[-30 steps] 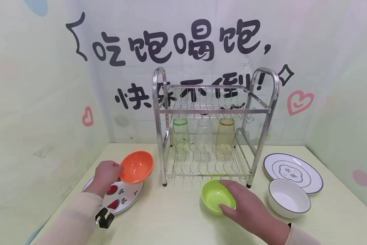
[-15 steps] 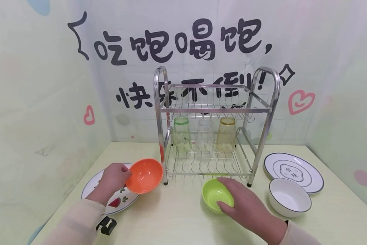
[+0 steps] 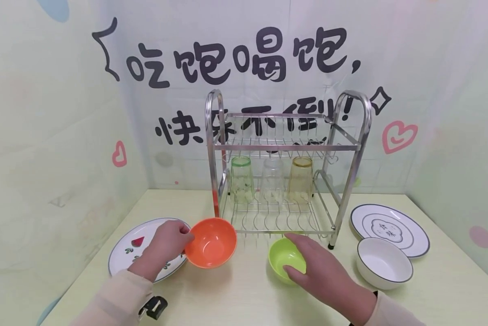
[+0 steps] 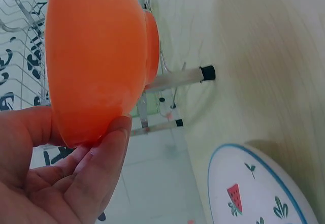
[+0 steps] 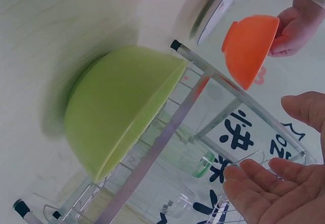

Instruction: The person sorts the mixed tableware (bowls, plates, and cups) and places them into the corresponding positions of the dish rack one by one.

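Note:
My left hand pinches the rim of an orange bowl between thumb and fingers. In the left wrist view the orange bowl hangs above the table, its foot toward the tabletop. A lime-green bowl stands upright on the table in front of the rack. Over its right side hovers my right hand, thumb and fingers spread. The right wrist view has that hand apart from the green bowl, with nothing between its relaxed fingers.
A two-tier metal dish rack holds three upside-down glasses on its lower tier. The watermelon-patterned plate lies at left. At right, a white bowl overlaps a white plate. Printed cloth walls enclose the table.
My left hand has carried the orange bowl rightward and lower, from over the patterned plate to in front of the rack's left leg. The right hand has shifted slightly left over the green bowl.

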`<action>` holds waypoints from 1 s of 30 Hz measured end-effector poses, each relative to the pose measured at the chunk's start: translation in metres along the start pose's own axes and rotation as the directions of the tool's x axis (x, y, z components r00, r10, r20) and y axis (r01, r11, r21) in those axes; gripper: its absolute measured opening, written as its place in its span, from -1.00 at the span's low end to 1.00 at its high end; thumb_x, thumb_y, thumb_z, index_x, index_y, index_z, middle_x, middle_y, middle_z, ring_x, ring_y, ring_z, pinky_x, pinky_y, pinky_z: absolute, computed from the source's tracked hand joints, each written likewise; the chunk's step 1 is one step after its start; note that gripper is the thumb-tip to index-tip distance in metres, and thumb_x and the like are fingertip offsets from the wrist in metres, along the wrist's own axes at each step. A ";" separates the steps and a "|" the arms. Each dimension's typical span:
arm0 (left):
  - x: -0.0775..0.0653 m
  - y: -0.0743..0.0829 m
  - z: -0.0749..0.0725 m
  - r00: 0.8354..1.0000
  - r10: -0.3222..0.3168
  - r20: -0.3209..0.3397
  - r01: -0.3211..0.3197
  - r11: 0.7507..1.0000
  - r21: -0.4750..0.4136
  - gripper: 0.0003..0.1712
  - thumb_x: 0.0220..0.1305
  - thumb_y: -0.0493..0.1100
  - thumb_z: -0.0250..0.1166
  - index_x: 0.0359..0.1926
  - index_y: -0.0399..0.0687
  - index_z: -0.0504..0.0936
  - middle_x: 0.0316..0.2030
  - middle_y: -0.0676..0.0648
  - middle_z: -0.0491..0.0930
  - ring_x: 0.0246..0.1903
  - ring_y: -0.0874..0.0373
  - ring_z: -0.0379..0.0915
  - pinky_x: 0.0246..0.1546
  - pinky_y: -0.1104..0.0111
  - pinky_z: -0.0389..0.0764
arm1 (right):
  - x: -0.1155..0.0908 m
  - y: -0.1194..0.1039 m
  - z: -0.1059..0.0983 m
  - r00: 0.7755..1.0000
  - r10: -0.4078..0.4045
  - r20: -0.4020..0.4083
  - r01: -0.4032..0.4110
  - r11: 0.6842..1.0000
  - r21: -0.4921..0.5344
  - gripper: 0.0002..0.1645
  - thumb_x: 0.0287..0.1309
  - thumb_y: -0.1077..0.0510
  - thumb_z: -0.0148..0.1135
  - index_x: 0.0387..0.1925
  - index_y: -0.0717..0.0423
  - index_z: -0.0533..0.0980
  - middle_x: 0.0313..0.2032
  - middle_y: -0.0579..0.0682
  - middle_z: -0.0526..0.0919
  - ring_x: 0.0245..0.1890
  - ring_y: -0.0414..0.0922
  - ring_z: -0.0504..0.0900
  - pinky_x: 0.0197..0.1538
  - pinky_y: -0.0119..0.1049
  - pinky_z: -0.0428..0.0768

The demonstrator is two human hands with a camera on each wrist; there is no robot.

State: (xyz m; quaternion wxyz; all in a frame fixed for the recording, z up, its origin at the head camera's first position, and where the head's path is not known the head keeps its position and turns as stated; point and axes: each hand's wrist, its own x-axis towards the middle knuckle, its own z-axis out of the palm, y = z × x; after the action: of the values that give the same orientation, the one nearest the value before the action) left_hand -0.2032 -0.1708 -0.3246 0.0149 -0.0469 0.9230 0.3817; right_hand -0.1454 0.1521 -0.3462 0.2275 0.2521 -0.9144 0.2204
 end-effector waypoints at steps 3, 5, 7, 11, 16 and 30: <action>-0.004 0.005 0.006 1.000 0.018 0.003 -0.018 1.000 0.022 -0.87 0.20 -0.34 0.18 -0.27 -0.36 0.57 -0.46 -0.13 0.54 -0.50 0.06 0.44 -0.46 0.33 0.59 | 0.002 -0.004 0.002 1.000 -0.006 0.001 0.006 1.000 0.014 -0.28 -0.09 0.14 0.48 0.17 0.18 0.45 0.06 0.00 0.60 0.06 -0.04 0.57 0.07 -0.11 0.55; -0.006 0.009 0.010 1.000 0.016 0.004 -0.017 0.999 0.029 -0.89 0.19 -0.34 0.19 -0.28 -0.34 0.58 -0.47 -0.12 0.54 -0.50 0.06 0.43 -0.46 0.34 0.57 | 0.003 -0.007 0.003 1.000 -0.010 0.009 0.010 1.000 0.027 -0.28 -0.09 0.15 0.48 0.17 0.19 0.45 0.06 0.01 0.60 0.06 -0.04 0.57 0.07 -0.12 0.55; -0.008 0.012 0.014 1.000 0.007 0.009 -0.007 0.999 0.044 -0.90 0.20 -0.32 0.20 -0.29 -0.31 0.59 -0.49 -0.10 0.53 -0.50 0.06 0.42 -0.47 0.36 0.55 | 0.005 -0.011 0.003 1.000 -0.012 0.022 0.011 0.999 0.039 -0.27 -0.08 0.15 0.48 0.17 0.21 0.44 0.07 0.02 0.59 0.07 -0.03 0.57 0.08 -0.11 0.55; -0.010 0.017 0.022 1.000 0.014 0.016 -0.015 0.998 0.063 -0.90 0.20 -0.29 0.22 -0.30 -0.28 0.58 -0.50 -0.08 0.53 -0.51 0.08 0.43 -0.51 0.38 0.52 | 0.010 -0.020 0.004 0.998 -0.022 0.059 0.019 0.998 0.060 -0.29 -0.04 0.14 0.45 0.18 0.23 0.43 0.09 0.04 0.58 0.11 0.01 0.55 0.11 -0.07 0.54; -0.011 0.024 0.029 0.998 0.054 0.013 -0.054 0.998 0.041 -0.92 0.18 -0.31 0.22 -0.36 -0.29 0.59 -0.52 -0.09 0.52 -0.54 0.09 0.44 -0.54 0.38 0.52 | 0.015 -0.029 0.008 0.994 -0.056 0.096 0.047 0.995 0.087 -0.37 -0.01 0.14 0.43 0.13 0.21 0.47 0.10 0.03 0.59 0.13 0.01 0.53 0.12 -0.06 0.53; -0.014 0.045 0.043 0.991 0.133 0.014 -0.132 0.990 -0.043 -0.86 0.15 -0.33 0.17 -0.50 -0.24 0.60 -0.61 -0.05 0.51 -0.62 0.14 0.41 -0.58 0.41 0.49 | 0.027 -0.056 0.016 0.961 -0.097 0.258 0.064 0.989 0.131 -0.50 0.07 0.09 0.39 0.07 0.11 0.54 0.01 -0.05 0.63 0.04 -0.09 0.58 0.03 -0.20 0.60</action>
State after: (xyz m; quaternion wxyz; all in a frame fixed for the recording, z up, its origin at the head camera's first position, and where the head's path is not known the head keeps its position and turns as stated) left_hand -0.1940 -0.1074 -0.3228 -0.0039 0.0172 0.9156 0.4017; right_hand -0.1393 0.0914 -0.3286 0.0971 0.3295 -0.9104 0.2308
